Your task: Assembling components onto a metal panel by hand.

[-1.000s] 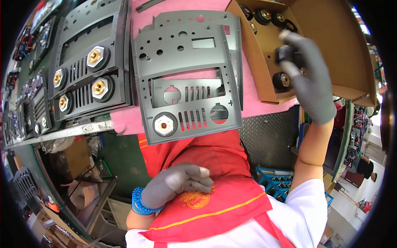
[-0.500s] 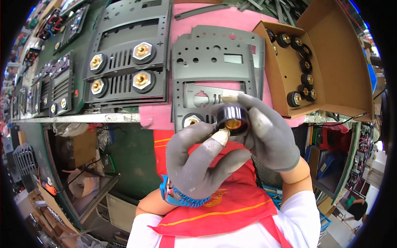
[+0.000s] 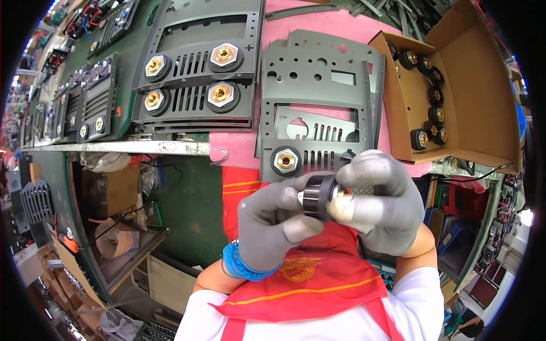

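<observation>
In front of my red apron, my gloved left hand (image 3: pixel 270 224) grips a black round panel socket (image 3: pixel 316 197) from its left side. My gloved right hand (image 3: pixel 389 202) has its fingertips closed on the socket's right end; the part under those fingers is hidden. The socket lies on its side, its ribbed black rim showing. Just beyond my hands is a grey metal panel (image 3: pixel 315 96) with holes and slots. A similar socket with a hex nut and brass centre (image 3: pixel 285 162) is fitted at that panel's lower left.
An open cardboard box (image 3: pixel 478 85) holding several black sockets (image 3: pixel 435 95) stands at right. Stacked grey panels (image 3: pixel 193 79) with fitted sockets lie at left. Pink sheeting (image 3: pixel 273 31) covers part of the bench, whose pale front edge (image 3: pixel 176 148) runs before me. Metal strips (image 3: pixel 389 11) lie at the back.
The socket has turned from showing its brass-centred end to lying sideways. My right fingers have shifted from its top to its right end. The whole view has shifted slightly.
</observation>
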{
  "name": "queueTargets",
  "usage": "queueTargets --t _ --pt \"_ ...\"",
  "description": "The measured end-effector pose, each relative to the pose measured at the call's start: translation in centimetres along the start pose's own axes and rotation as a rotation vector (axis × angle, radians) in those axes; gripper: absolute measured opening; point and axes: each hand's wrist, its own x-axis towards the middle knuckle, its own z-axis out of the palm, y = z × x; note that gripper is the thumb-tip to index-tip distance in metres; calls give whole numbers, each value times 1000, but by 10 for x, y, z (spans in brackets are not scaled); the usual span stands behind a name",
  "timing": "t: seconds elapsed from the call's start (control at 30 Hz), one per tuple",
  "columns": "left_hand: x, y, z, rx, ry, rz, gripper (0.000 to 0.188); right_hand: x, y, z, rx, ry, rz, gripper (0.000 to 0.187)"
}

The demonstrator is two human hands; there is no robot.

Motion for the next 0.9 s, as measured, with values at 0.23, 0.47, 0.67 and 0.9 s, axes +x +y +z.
queueTargets --t 0.23,0.47,0.67,0.9 --pt "-5 -2 5 -499 8 -336 20 11 -10 -1 436 -324 -145 10" --pt "2 -11 -15 -395 -297 -93 48 4 20 -23 -271 227 274 22" --pt "5 -6 -5 -348 -66 -202 35 2 -5 -2 226 -63 183 34" --pt "8 -1 -8 -356 -188 -112 27 5 22 -17 -69 241 238 29"
